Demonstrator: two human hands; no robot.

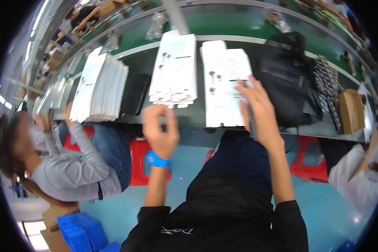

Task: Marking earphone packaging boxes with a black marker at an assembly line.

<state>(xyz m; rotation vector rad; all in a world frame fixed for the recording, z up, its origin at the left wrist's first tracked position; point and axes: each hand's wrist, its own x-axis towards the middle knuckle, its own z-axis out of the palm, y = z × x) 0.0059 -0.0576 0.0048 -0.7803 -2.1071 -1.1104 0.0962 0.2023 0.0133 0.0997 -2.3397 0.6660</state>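
Observation:
My right hand [259,110] lies over a stack of white printed cartons [222,92], which look flat. A dark, slim, stick-like thing [252,124] runs beneath its fingers, between thumb and palm; its kind is unclear. My left hand [158,128], with a blue band [157,159] on the wrist, has its fingers curled in. It is at the near end of another stack of white printed cartons [174,69], whose flaps point toward me. Nothing shows between those fingers.
Further left are a fanned carton stack [103,88] and a dark flat object [137,94]. A black bag [283,80], patterned strips [326,88] and a brown box [351,111] stand right. People sit on both sides, near red stools [140,164]. A green conveyor [222,25] runs behind.

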